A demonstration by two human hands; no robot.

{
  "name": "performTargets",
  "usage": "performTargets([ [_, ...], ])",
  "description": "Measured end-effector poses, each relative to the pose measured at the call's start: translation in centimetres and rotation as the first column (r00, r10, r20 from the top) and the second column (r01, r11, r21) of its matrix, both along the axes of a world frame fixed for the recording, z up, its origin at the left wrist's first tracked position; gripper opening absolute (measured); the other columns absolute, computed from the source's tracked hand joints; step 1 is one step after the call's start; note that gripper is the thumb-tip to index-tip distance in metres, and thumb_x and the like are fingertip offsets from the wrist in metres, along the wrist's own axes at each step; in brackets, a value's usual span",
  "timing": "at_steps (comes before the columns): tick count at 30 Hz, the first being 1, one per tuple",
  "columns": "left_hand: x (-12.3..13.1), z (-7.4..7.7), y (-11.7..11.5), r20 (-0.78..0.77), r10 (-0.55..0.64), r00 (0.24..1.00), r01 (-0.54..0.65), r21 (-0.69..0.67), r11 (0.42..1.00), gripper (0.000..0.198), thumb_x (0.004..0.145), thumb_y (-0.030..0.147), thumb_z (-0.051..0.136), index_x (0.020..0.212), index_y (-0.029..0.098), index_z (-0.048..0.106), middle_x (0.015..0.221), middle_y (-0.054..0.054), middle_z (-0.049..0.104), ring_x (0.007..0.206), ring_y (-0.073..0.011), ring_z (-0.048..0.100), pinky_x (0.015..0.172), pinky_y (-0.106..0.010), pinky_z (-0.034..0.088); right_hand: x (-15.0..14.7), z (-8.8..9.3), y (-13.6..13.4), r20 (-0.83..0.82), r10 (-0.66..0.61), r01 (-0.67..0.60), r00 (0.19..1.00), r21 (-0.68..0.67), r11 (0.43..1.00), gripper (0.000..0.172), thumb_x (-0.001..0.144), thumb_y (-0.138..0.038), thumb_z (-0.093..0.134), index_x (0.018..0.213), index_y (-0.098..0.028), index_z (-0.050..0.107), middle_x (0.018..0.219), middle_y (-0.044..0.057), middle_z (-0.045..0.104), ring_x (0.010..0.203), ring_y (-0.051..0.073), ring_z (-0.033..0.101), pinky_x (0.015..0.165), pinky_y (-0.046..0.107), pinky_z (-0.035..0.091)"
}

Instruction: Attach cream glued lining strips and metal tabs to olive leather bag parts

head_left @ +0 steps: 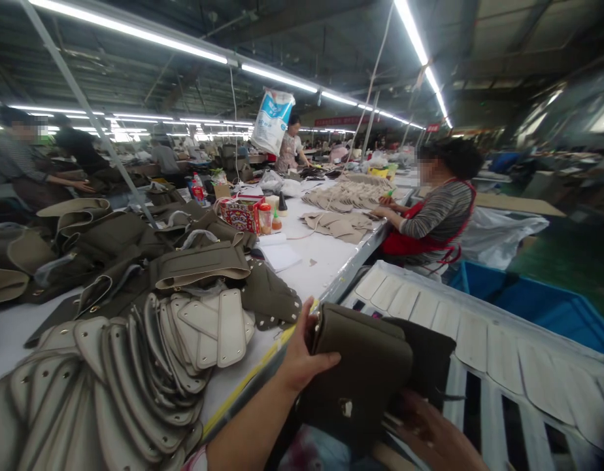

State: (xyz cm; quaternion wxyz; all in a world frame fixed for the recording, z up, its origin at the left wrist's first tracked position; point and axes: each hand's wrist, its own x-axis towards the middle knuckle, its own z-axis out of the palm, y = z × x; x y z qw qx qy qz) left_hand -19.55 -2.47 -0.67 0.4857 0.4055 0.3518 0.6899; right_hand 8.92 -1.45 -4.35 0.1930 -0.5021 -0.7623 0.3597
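Two bare hands work on one olive handbag (361,366) held just past the table's edge. The left hand (306,353) grasps the bag's side, while the right hand (429,435), at the frame's bottom, appears to be at its lower edge, though its grip is hard to tell. On the white table (312,268) lie one stack of tan bag panels (135,386) and a heap of olive bag parts (135,255). One co-worker (439,209) in a red apron sits farther along the table, beyond a rack of pale panels (478,340).
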Motion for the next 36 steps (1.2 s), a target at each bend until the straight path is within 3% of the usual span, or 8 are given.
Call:
performTargets([
  [4,-3.1,-0.1,-1.4,0.08,0.035,0.996,-0.036,0.017,0.999,0.098,0.056,0.025,0.078,0.139,0.027,0.027,0.125,-0.008,0.051,0.112,-0.0283,0.051,0.096,-0.04,0.04,-10.8,2.9,-0.5,-0.327,0.311,-0.369,0.892,-0.129,0.921,0.038,0.073,-0.028,0.06,0.11,-0.02,0.06,0.115,0.009,0.062,0.107,0.026,0.056,0.097,0.041,0.042],
  [10,-7.2,0.4,-4.2,0.113,0.209,0.971,-0.209,-0.01,0.978,0.087,0.061,0.026,0.074,0.137,0.028,0.031,0.129,-0.008,0.051,0.113,-0.0279,0.052,0.095,-0.041,0.042,-19.0,4.0,-0.7,-0.751,-0.108,-0.356,0.651,-0.428,0.831,0.035,0.057,-0.046,0.071,0.079,-0.021,0.06,0.08,0.005,0.068,0.077,0.023,0.063,0.079,0.04,0.051],
  [15,-9.4,5.1,-5.1,0.084,0.428,0.9,-0.434,0.086,0.897,0.078,0.062,0.019,0.073,0.132,0.028,0.04,0.12,-0.006,0.057,0.101,-0.023,0.059,0.089,-0.036,0.047,-21.1,6.6,-1.0,-0.794,-0.155,-0.315,0.588,-0.402,0.86,0.039,0.069,-0.052,0.061,0.095,-0.023,0.056,0.09,0.004,0.065,0.076,0.019,0.062,0.071,0.034,0.051],
  [22,-7.2,6.9,-5.7,0.288,0.527,0.799,-0.569,0.083,0.818,0.055,0.071,0.026,0.066,0.123,0.023,0.049,0.104,-0.006,0.064,0.086,-0.0191,0.063,0.079,-0.034,0.052,-15.1,7.5,-3.0,-0.379,0.254,-0.18,0.89,0.219,0.959,0.03,0.083,-0.044,0.051,0.098,-0.019,0.059,0.094,0.007,0.063,0.086,0.02,0.058,0.078,0.033,0.045],
  [27,-0.8,5.3,-4.2,0.271,0.325,0.906,-0.329,-0.035,0.944,0.065,0.07,0.032,0.067,0.129,0.027,0.04,0.113,-0.006,0.061,0.095,-0.0229,0.061,0.084,-0.038,0.05,-10.6,6.8,-3.8,-0.301,0.02,0.077,0.953,0.308,0.948,0.03,0.086,-0.044,0.045,0.074,-0.018,0.055,0.067,0.002,0.059,0.063,0.015,0.054,0.06,0.026,0.042],
  [30,4.3,5.9,-3.3,0.237,-0.058,0.97,0.065,-0.018,0.998,0.084,0.065,0.046,0.069,0.137,0.029,0.029,0.126,-0.009,0.053,0.112,-0.0281,0.053,0.092,-0.044,0.045,-4.3,9.7,-3.3,-0.313,-0.304,0.419,0.9,0.427,0.801,0.035,0.086,-0.047,0.044,0.065,-0.019,0.048,0.054,-0.003,0.047,0.05,0.012,0.042,0.05,0.025,0.034],
  [33,8.4,6.9,-4.2,0.085,-0.434,0.897,0.438,-0.029,0.899,0.092,0.058,0.053,0.073,0.137,0.03,0.032,0.127,-0.009,0.052,0.118,-0.0338,0.046,0.096,-0.054,0.039,5.7,14.3,-5.5,-0.432,-0.583,0.721,0.689,0.496,0.485,0.044,0.088,-0.049,0.039,0.055,-0.02,0.032,0.053,-0.005,0.029,0.05,0.009,0.031,0.048,0.024,0.027],
  [36,10.2,6.1,-3.8,-0.176,-0.446,0.878,0.442,-0.063,0.895,0.072,0.059,0.035,0.077,0.126,0.034,0.048,0.121,0.0,0.058,0.122,-0.0332,0.041,0.101,-0.057,0.031,16.4,18.0,-11.6,-0.459,-0.686,0.791,0.564,0.539,0.29,0.045,0.089,-0.051,0.036,0.058,-0.02,0.03,0.057,-0.005,0.027,0.052,0.008,0.029,0.05,0.023,0.027],
])
